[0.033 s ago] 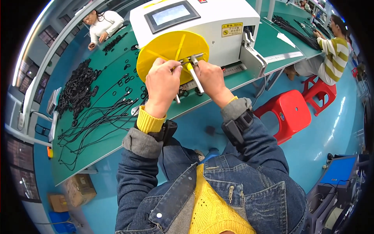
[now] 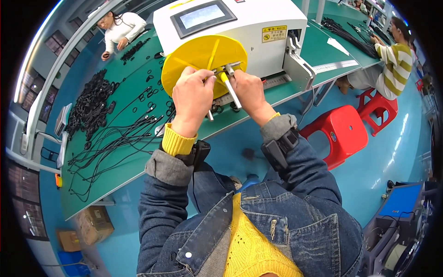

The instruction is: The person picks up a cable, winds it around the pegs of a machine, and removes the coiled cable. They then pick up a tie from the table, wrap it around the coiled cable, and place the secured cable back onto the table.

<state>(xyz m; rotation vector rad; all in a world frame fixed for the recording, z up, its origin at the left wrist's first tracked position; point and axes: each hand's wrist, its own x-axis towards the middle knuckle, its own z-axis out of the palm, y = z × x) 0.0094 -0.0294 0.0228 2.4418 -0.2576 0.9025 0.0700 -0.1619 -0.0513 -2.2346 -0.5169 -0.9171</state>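
Both left hand point(image 2: 191, 97) and right hand point(image 2: 250, 92) grip a crossbar point(image 2: 220, 71), its long rod point(image 2: 232, 93) pointing down-right.

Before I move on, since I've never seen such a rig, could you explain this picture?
There's no robot: a fisheye camera on a person's head looks down, so straight edges bend. The bare left hand and bare right hand are at a flat yellow disc on a boxy white machine with a screen. Their fingers are around the silver metal fitting on the disc; exactly what they grip is hidden. On the green flat-topped table lie a heap of small black coiled pieces and a spread of thin black cables.
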